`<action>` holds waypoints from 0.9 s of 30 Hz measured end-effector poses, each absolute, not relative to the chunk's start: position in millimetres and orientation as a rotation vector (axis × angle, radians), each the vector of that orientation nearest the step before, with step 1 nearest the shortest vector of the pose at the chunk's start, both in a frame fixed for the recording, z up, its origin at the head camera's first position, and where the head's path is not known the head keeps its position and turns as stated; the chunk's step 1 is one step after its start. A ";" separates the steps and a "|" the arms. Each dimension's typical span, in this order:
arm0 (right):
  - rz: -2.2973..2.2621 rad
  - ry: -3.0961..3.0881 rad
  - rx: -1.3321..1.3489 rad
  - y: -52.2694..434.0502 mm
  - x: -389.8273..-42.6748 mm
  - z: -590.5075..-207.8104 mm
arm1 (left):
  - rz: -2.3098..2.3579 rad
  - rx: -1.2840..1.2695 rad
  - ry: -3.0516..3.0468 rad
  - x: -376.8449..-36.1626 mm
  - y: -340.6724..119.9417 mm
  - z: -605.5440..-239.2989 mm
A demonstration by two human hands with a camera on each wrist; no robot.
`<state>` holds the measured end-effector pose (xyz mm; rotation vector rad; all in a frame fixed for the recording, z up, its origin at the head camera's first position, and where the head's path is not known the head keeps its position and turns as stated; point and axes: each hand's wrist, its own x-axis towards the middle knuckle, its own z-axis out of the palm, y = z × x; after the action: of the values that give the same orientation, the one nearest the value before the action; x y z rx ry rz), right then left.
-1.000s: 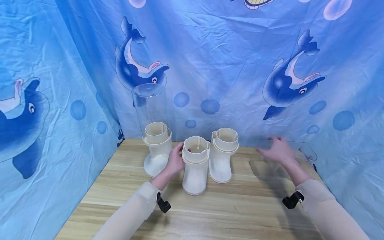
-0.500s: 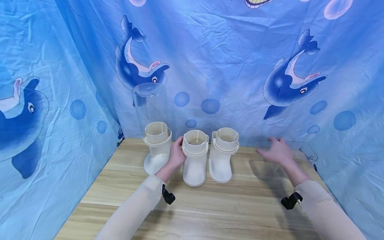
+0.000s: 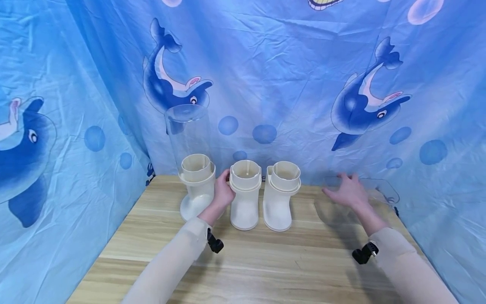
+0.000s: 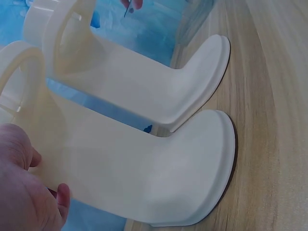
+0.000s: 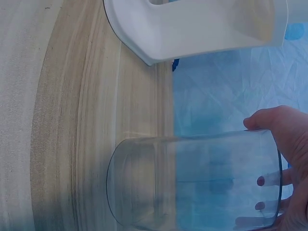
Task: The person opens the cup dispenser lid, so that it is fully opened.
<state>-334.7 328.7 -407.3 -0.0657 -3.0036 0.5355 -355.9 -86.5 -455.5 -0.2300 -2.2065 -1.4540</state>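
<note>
Three bases (image 3: 245,194) abreast; right hand (image 3: 349,192) w/ tube (image 3: 373,190) near table edge (image 3: 408,236).

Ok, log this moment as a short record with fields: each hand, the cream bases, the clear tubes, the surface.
left hand: grips the middle cream base near its collar
right hand: holds a clear tube lying on its side, fingers round its far end
cream bases: three upright in a row; left base, middle one, right base
standing tube: clear, upright in the left base
surface: wooden table
backdrop: blue dolphin cloth
</note>
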 end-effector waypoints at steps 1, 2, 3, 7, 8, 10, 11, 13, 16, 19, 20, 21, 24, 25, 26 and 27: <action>0.538 -3.007 -0.070 329.0 -335.7 -407.8 | -1.452 -0.230 -2.208 -357.2 -86.3 -455.9; 0.538 -3.010 -0.075 329.5 -336.6 -408.0 | -1.454 -0.226 -2.212 -358.4 -86.2 -456.4; 0.537 -3.014 -0.079 329.6 -337.3 -408.2 | -1.457 -0.222 -2.215 -359.7 -86.1 -456.8; 0.538 -3.025 -0.075 330.2 -339.7 -408.8 | -1.470 -0.201 -2.221 -365.4 -86.0 -458.1; 0.536 -3.028 -0.070 330.2 -339.9 -408.6 | -1.469 -0.196 -2.220 -366.9 -86.1 -458.3; 0.530 -3.028 -0.058 329.9 -340.9 -408.6 | -1.461 -0.192 -2.218 -369.9 -86.3 -458.5; 0.525 -3.027 -0.054 330.0 -341.7 -408.7 | -1.459 -0.189 -2.218 -371.2 -86.3 -458.5; 0.508 -3.020 -0.042 329.7 -343.0 -408.1 | -1.460 -0.185 -2.221 -373.1 -86.4 -458.0; 0.468 -3.016 -0.035 328.8 -345.9 -408.5 | -1.462 -0.181 -2.230 -375.7 -86.3 -457.0; 0.425 -3.018 -0.032 327.6 -348.0 -409.5 | -1.460 -0.180 -2.241 -378.0 -86.2 -455.8; 0.410 -3.019 -0.035 327.4 -349.0 -410.6 | -1.456 -0.182 -2.243 -378.8 -86.2 -455.4; 0.399 -3.018 -0.036 327.0 -349.5 -411.2 | -1.446 -0.184 -2.243 -379.7 -86.1 -455.1; 0.359 -3.013 -0.047 325.8 -350.9 -413.1 | -1.423 -0.197 -2.238 -382.2 -85.7 -455.6; 0.346 -3.012 -0.049 325.4 -351.3 -413.6 | -1.413 -0.200 -2.237 -382.9 -85.4 -455.9; 0.330 -3.011 -0.053 324.9 -351.7 -414.1 | -1.401 -0.203 -2.237 -383.8 -85.1 -456.6; 0.317 -3.009 -0.058 324.3 -352.1 -414.7 | -1.389 -0.205 -2.238 -384.7 -84.9 -457.4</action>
<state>-352.1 324.3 -414.7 -0.0584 -3.0089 0.3173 -384.7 -84.9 -457.4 -0.2047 -2.2379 -1.3895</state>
